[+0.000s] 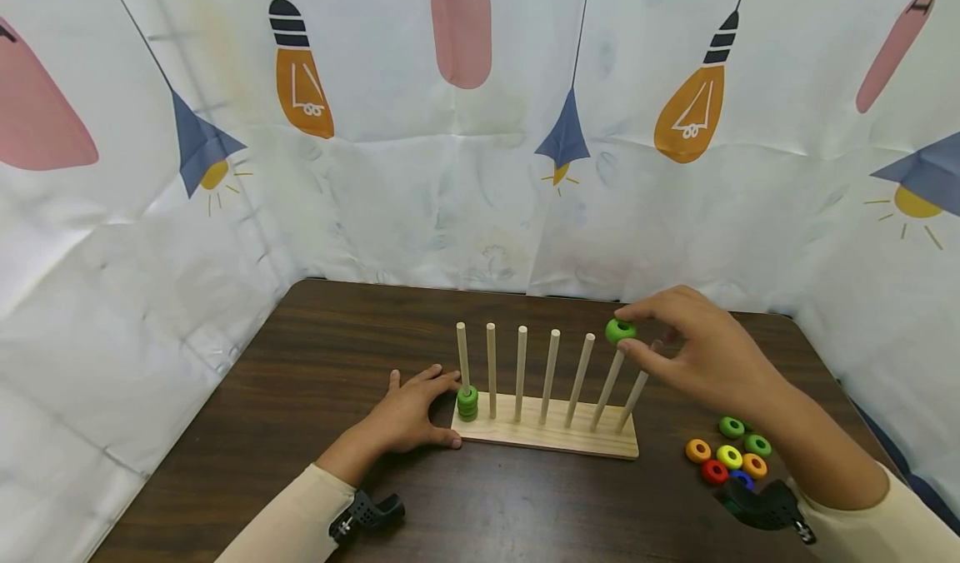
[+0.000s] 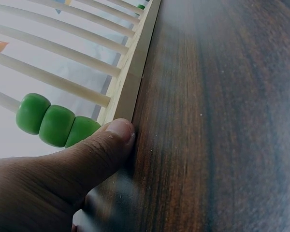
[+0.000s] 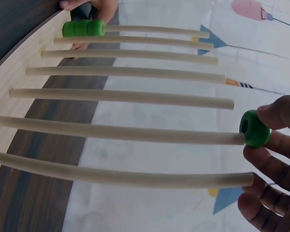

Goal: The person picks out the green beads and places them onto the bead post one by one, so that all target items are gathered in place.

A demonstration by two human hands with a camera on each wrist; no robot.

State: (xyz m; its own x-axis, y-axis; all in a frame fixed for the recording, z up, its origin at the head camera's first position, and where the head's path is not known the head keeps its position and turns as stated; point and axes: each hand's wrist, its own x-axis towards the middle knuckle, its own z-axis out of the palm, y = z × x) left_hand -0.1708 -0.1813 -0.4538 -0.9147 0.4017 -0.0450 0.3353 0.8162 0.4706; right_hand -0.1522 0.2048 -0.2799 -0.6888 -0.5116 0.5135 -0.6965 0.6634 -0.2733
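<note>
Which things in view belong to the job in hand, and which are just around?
Seem part of the job:
- green bead held in the right hand
- wooden peg rack, touched by the left hand
- three stacked green beads
- probably the loose coloured beads

Just around:
- patterned cloth
- dark wristbands
- table, merely the work surface

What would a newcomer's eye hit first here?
The green bead pinched in the right hand, at the tip of the second peg from the right. Then three stacked green beads on the leftmost peg, by the left hand. Also bright loose beads on the table, right of the base.
</note>
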